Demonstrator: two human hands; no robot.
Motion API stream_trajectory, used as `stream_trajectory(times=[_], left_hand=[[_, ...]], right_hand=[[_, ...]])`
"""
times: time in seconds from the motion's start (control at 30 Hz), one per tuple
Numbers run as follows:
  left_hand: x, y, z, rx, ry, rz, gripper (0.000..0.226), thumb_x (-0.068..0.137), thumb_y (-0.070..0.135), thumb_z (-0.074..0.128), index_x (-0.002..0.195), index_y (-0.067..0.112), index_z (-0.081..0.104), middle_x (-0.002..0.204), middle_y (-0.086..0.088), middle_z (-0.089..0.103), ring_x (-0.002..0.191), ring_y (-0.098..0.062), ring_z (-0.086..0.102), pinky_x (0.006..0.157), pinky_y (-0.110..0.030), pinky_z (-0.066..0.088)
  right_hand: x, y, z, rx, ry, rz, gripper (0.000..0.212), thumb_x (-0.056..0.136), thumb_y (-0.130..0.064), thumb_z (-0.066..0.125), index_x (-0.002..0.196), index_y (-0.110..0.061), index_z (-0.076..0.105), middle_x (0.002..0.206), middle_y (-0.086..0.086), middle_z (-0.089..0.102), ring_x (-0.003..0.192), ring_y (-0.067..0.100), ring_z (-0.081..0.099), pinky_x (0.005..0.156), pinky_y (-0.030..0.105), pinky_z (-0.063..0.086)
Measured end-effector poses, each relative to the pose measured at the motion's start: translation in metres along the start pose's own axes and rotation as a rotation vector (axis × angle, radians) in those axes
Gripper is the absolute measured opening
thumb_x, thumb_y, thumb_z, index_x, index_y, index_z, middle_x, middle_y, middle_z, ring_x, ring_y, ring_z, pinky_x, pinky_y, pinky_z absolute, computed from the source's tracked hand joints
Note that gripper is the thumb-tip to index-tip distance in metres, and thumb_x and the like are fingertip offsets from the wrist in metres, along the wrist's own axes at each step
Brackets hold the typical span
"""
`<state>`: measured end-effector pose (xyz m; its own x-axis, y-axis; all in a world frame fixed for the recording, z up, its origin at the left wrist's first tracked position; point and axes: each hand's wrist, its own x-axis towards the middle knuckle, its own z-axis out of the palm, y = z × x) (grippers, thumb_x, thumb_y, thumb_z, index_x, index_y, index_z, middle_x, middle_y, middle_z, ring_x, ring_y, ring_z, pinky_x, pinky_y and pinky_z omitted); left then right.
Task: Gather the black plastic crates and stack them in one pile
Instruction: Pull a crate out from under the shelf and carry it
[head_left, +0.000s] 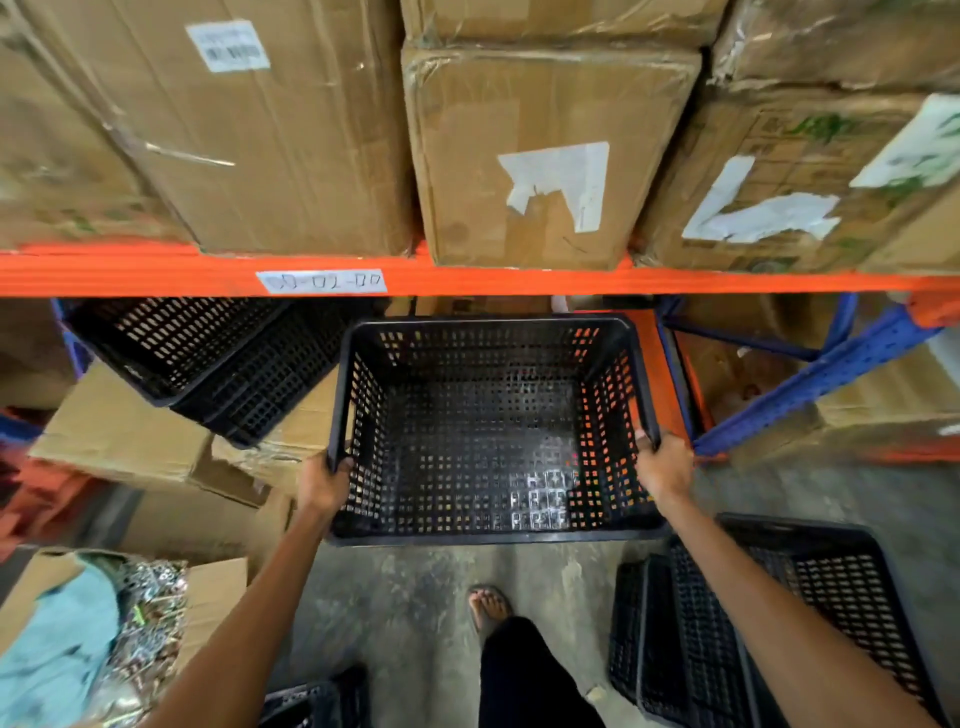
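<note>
Black crate (488, 431), perforated plastic, held in the air in front of the person, open top facing the camera, nothing inside. Left hand (323, 480) clamps the left rim, thumb over the edge; right hand (662, 465) clamps the right rim likewise. Both grips closed on the crate. Crate sits just below the orange beam (519, 280) of the rack, above the concrete floor (410, 597).

Second stack (218, 358) of black crates, tilted, lies under the beam to the left, resting on cardboard boxes (119, 431). Third group, floor crates (769, 623), nested, stands at lower right beside the right forearm. Part of another black crate shows at the bottom edge, too cut off to describe.

Large cartons (545, 156) fill the shelf above the beam; a white label (321, 281) on the beam is blurred, unreadable. Blue rack brace (810, 384) at right. Open box (119, 623) at lower left holds teal cloth and mixed items. One sandalled foot (488, 605) on the floor.
</note>
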<state>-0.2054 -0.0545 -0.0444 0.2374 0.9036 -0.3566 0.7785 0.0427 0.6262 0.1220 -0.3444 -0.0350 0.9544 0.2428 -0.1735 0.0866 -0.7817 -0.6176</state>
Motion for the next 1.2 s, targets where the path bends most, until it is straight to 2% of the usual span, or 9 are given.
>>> stream_trajectory(times=[0.1, 0.3, 0.53, 0.63, 0.77, 0.9, 1.03, 1.13, 1.2], left_hand=[[-0.062, -0.061, -0.012, -0.015, 0.024, -0.026, 0.021, 0.091, 0.017, 0.061, 0.103, 0.001, 0.066, 0.089, -0.021, 0.068, 0.087, -0.033, 0.067, 0.07, -0.037, 0.05], [-0.153, -0.166, -0.022, -0.125, -0.051, -0.135, 0.037, 0.093, 0.02, 0.06, 0.119, -0.006, 0.057, 0.106, -0.028, 0.068, 0.095, -0.042, 0.067, 0.081, -0.056, 0.056], [-0.222, -0.25, 0.004, 0.028, -0.124, -0.209, 0.034, 0.091, 0.024, 0.062, 0.107, -0.006, 0.063, 0.102, -0.024, 0.071, 0.094, -0.039, 0.068, 0.08, -0.05, 0.056], [-0.222, -0.27, 0.034, 0.082, -0.137, -0.232, 0.03, 0.089, 0.021, 0.064, 0.101, -0.007, 0.065, 0.095, -0.027, 0.07, 0.089, -0.042, 0.068, 0.073, -0.049, 0.054], [-0.188, -0.292, 0.088, 0.047, -0.154, -0.267, 0.03, 0.09, 0.017, 0.062, 0.109, -0.007, 0.064, 0.095, -0.032, 0.069, 0.088, -0.049, 0.066, 0.073, -0.054, 0.054], [-0.131, -0.32, 0.154, 0.124, -0.113, -0.269, 0.031, 0.09, 0.024, 0.063, 0.103, -0.003, 0.069, 0.09, -0.026, 0.072, 0.085, -0.04, 0.07, 0.073, -0.048, 0.058], [-0.055, -0.372, 0.235, 0.124, -0.083, -0.222, 0.035, 0.09, 0.033, 0.061, 0.114, 0.008, 0.067, 0.098, -0.019, 0.073, 0.093, -0.034, 0.07, 0.082, -0.045, 0.057], [-0.016, -0.413, 0.284, 0.099, -0.036, -0.166, 0.037, 0.089, 0.042, 0.059, 0.116, 0.019, 0.068, 0.09, -0.007, 0.071, 0.081, -0.023, 0.068, 0.072, -0.028, 0.05], [0.009, -0.44, 0.315, 0.097, -0.017, -0.138, 0.039, 0.09, 0.046, 0.056, 0.12, 0.024, 0.066, 0.093, -0.004, 0.069, 0.079, -0.018, 0.064, 0.071, -0.027, 0.047]], right_hand=[[-0.07, 0.043, -0.006, 0.017, 0.006, 0.012, 0.029, 0.095, -0.022, 0.057, 0.112, 0.0, 0.066, 0.1, 0.031, 0.067, 0.099, 0.046, 0.062, 0.083, 0.046, 0.049], [-0.194, 0.115, -0.017, -0.002, -0.031, 0.022, 0.029, 0.095, -0.026, 0.057, 0.115, -0.007, 0.067, 0.087, 0.024, 0.069, 0.086, 0.042, 0.064, 0.067, 0.04, 0.046], [-0.28, 0.198, -0.012, -0.058, -0.128, 0.196, 0.023, 0.096, -0.025, 0.057, 0.097, -0.004, 0.067, 0.066, 0.008, 0.059, 0.08, 0.039, 0.064, 0.061, 0.036, 0.037], [-0.278, 0.229, 0.007, -0.115, -0.144, 0.222, 0.027, 0.096, -0.024, 0.056, 0.102, -0.001, 0.068, 0.086, 0.024, 0.069, 0.088, 0.043, 0.065, 0.072, 0.043, 0.047], [-0.248, 0.262, 0.054, -0.13, -0.165, 0.214, 0.028, 0.097, -0.025, 0.054, 0.111, -0.005, 0.068, 0.091, 0.023, 0.071, 0.089, 0.04, 0.066, 0.073, 0.041, 0.049], [-0.199, 0.31, 0.13, -0.14, -0.153, 0.204, 0.032, 0.098, -0.029, 0.052, 0.111, -0.004, 0.067, 0.095, 0.024, 0.07, 0.091, 0.041, 0.065, 0.072, 0.041, 0.049], [-0.141, 0.367, 0.233, -0.146, -0.13, 0.214, 0.035, 0.098, -0.033, 0.051, 0.114, -0.006, 0.066, 0.104, 0.026, 0.068, 0.102, 0.043, 0.061, 0.08, 0.043, 0.049], [-0.113, 0.401, 0.298, -0.136, -0.136, 0.166, 0.036, 0.098, -0.033, 0.049, 0.12, -0.009, 0.065, 0.112, 0.026, 0.066, 0.109, 0.044, 0.058, 0.091, 0.046, 0.049], [-0.099, 0.424, 0.342, -0.113, -0.128, 0.134, 0.038, 0.099, -0.033, 0.048, 0.121, -0.007, 0.064, 0.114, 0.025, 0.066, 0.11, 0.043, 0.059, 0.094, 0.045, 0.048]])
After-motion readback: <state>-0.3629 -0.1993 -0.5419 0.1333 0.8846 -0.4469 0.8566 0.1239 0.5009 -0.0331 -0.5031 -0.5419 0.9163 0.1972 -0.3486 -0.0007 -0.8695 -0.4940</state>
